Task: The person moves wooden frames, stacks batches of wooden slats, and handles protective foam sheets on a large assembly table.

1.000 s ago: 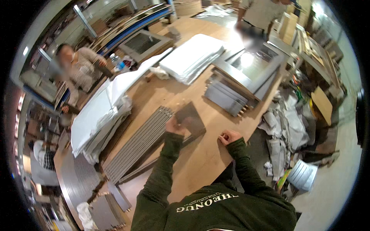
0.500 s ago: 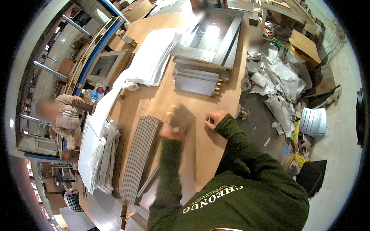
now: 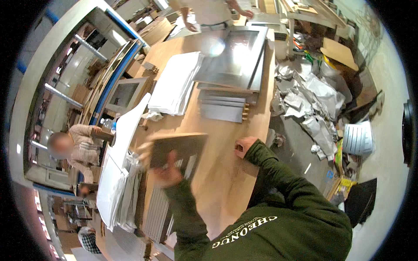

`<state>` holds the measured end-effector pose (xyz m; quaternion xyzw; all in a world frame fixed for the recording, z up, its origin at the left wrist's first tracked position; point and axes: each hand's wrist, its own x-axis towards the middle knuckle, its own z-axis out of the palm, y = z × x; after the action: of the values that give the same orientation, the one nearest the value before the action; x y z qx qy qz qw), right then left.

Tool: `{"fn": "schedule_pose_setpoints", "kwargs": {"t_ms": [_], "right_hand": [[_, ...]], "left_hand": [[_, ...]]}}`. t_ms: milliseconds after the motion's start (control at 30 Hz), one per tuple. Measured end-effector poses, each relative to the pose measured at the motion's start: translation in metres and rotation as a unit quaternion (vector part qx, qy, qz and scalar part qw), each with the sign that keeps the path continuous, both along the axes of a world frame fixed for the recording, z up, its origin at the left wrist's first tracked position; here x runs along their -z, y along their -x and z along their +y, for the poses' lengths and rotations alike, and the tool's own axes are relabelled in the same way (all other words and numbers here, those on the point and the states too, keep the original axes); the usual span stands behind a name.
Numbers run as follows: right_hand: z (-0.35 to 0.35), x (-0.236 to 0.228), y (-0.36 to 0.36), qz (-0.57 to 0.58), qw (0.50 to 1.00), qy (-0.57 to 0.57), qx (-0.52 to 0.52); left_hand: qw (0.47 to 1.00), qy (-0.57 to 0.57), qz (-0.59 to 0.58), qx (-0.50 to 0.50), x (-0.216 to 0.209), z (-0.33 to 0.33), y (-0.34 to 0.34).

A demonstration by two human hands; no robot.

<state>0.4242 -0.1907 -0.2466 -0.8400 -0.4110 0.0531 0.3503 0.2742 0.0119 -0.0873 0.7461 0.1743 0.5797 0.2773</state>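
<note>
My left hand [image 3: 167, 172] grips a flat dark-grey panel [image 3: 185, 150], raised over the table and smeared by motion. The thumb lies on its dark face; the other fingers are hidden. Pale wood shows along the panel's edge, with blurred peg-like ends on its left. Below it, a row of long grey strips [image 3: 157, 213] lies side by side, partly covered by the panel and my arm. At the table's right edge, my right hand [image 3: 244, 147] is closed with its fingers curled; whether anything is inside cannot be seen. Several similar grey pieces with wooden pegs [image 3: 222, 111] lie stacked farther away.
Framed grey doors [image 3: 252, 61] are piled at the table's far end, where a person [image 3: 207, 13] stands. White sheets [image 3: 174, 82] lie left of them, and another stack [image 3: 114, 187] lies nearer. Crumpled paper [image 3: 309, 95] covers the floor at right. Another person [image 3: 82, 145] works at left.
My left hand has moved left with the panel, whose dark face now shows. My right hand has barely moved. The person at the far end now shows more, with both arms in view.
</note>
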Motion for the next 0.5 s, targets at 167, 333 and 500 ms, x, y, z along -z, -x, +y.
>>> {"fn": "schedule_pose_setpoints", "kwargs": {"t_ms": [167,333,500], "right_hand": [[-0.004,0.002,0.001,0.060,0.998,-0.019,0.006],[0.000,-0.011,0.013,0.072,0.997,-0.027,-0.013],[0.013,0.006,-0.011,0.192,0.975,-0.107,-0.017]], "left_hand": [[0.973,0.087,-0.104,0.189,-0.079,-0.018,0.041],[0.986,-0.037,0.144,0.073,0.100,-0.004,0.012],[0.948,-0.061,0.294,0.104,0.146,-0.001,-0.009]]}}
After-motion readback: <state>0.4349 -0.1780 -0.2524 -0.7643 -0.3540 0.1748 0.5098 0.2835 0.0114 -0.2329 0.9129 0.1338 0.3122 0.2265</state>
